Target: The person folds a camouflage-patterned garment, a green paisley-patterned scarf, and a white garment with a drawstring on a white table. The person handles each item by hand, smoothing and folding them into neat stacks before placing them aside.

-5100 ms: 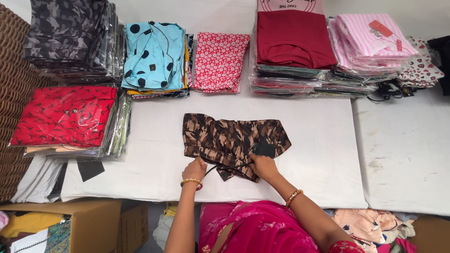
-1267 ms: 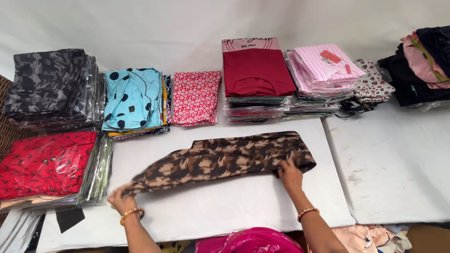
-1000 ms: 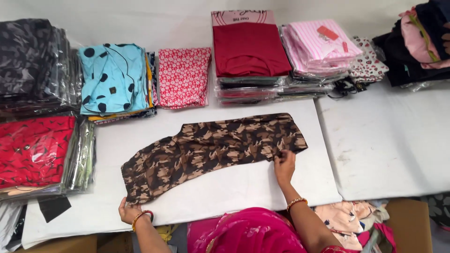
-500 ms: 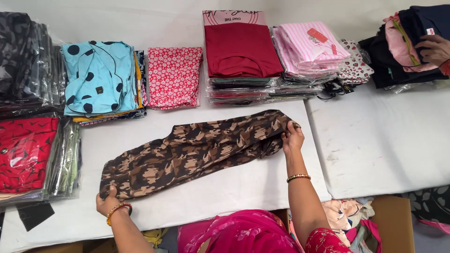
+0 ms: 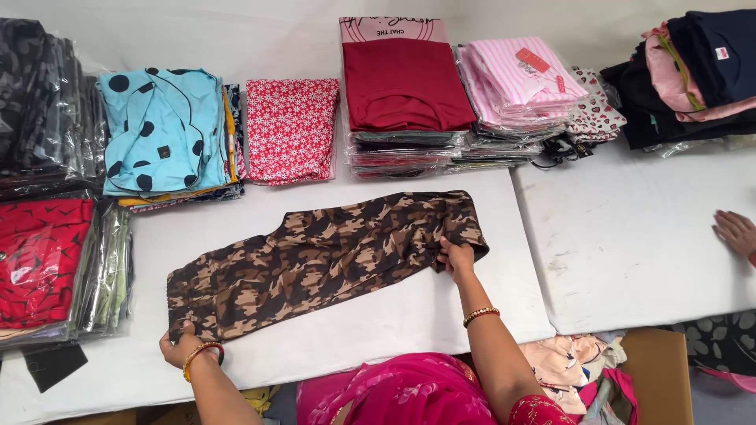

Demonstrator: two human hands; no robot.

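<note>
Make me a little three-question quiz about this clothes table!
1. True or false: both hands touch the camouflage trousers.
2. Which end does the left hand hold: near the red packets or near the table gap?
3. What colour is the top garment on the stack straight behind the trousers?

Key: 1. True; the right hand presses the other end. 2. Near the red packets. 3. Maroon.

I count one camouflage garment spread out, two white tables, and one cardboard box. I see three hands: my left hand, my right hand, and another person's hand.
</note>
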